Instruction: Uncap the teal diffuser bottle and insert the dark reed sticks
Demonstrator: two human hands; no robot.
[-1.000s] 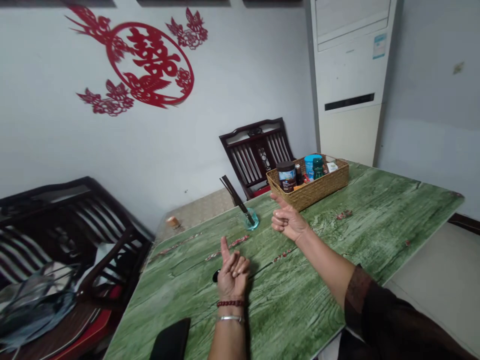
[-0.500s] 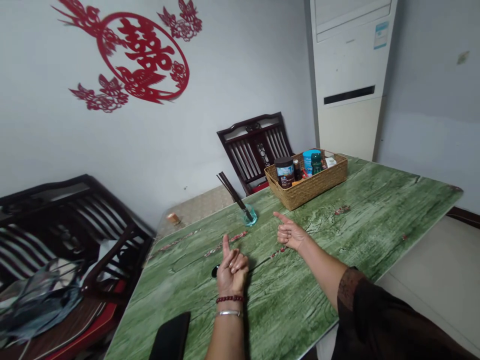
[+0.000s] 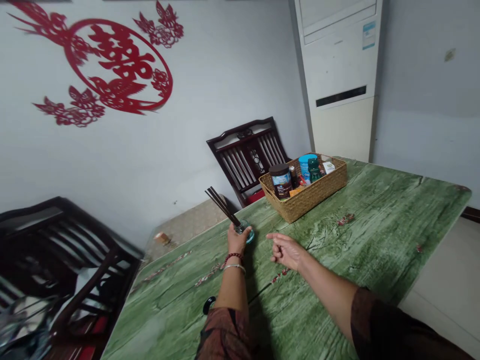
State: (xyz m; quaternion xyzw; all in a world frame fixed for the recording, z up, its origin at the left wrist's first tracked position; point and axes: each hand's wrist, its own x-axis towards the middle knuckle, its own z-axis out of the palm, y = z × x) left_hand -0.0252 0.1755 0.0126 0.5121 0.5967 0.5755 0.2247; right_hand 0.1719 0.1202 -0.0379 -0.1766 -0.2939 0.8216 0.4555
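Note:
A small blue-tinted glass reed diffuser bottle (image 3: pixel 247 232) stands on the green wood-grain table (image 3: pixel 375 220), with dark reed sticks (image 3: pixel 222 206) leaning out to the upper left. My left hand (image 3: pixel 237 239) reaches forward and is closed around the bottle. My right hand (image 3: pixel 285 250) hovers just right of it, low over the table, fingers loosely curled with nothing in them.
A wicker basket (image 3: pixel 304 192) of jars and bottles sits farther back on the table. A dark wooden chair (image 3: pixel 247 157) stands behind the table, another dark chair (image 3: pixel 56 260) at the left. A small black object (image 3: pixel 207 305) lies by my left forearm. A white standing air conditioner (image 3: pixel 337 75) fills the corner.
My left hand, raised with a finger pointing up near me, has reached forward and closed on the diffuser bottle. My right hand has dropped lower and relaxed from its pointing pose.

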